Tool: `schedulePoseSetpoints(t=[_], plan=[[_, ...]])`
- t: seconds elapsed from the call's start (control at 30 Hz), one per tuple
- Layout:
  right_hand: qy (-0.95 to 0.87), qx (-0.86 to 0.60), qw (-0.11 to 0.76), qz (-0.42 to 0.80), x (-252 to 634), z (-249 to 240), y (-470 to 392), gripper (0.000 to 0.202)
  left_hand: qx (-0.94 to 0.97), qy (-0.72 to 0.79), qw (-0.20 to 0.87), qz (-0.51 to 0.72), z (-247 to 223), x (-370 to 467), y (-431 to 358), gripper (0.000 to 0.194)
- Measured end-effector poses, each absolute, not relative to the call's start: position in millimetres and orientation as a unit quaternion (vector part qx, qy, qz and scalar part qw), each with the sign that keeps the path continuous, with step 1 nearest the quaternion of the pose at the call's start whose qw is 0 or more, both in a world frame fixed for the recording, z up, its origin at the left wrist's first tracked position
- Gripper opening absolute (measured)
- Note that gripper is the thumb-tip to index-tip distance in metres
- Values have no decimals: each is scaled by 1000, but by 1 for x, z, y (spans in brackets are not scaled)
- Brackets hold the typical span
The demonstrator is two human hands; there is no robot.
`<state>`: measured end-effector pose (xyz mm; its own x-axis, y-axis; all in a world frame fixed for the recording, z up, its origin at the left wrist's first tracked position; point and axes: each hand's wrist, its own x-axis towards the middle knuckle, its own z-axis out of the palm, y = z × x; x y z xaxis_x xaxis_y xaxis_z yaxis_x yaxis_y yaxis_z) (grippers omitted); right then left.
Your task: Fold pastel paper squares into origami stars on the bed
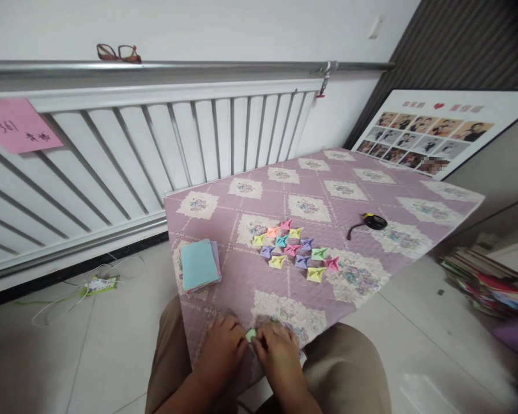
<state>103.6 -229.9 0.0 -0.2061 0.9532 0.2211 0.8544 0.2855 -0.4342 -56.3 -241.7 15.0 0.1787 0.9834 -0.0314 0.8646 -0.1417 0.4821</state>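
A small piece of pale green paper (251,334) shows between my two hands at the near edge of the table. My left hand (225,345) lies to its left with fingers curled in at the paper's edge. From the other side, the fingers of my right hand (277,348) pinch the paper; most of it is hidden. Beyond the hands, several folded paper pieces (292,250) in pink, yellow, blue, purple, orange and green stand grouped on the cloth. To the left lies a stack of square paper sheets (199,265), light blue on top.
A floral purple cloth (237,287) covers the table. Farther right lies a black and yellow object with a short cord (373,221). A white radiator (190,138) runs along the wall, glasses (118,53) on the pipe above. A framed photo board (440,129) leans at the right.
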Motion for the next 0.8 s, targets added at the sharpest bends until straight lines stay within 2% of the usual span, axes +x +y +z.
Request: schedulePoseSetpoints(t=[0.13, 0.6, 0.8], plan=[[-775, -585, 219, 95, 106, 2, -229, 18, 716, 642, 235, 141, 25, -51, -234, 10], [-751, -584, 264, 160, 106, 5, -234, 12, 713, 627, 267, 165, 20, -56, -235, 11], [-771, -568, 242, 156, 110, 14, -234, 13, 720, 619, 266, 165, 21, -58, -238, 12]])
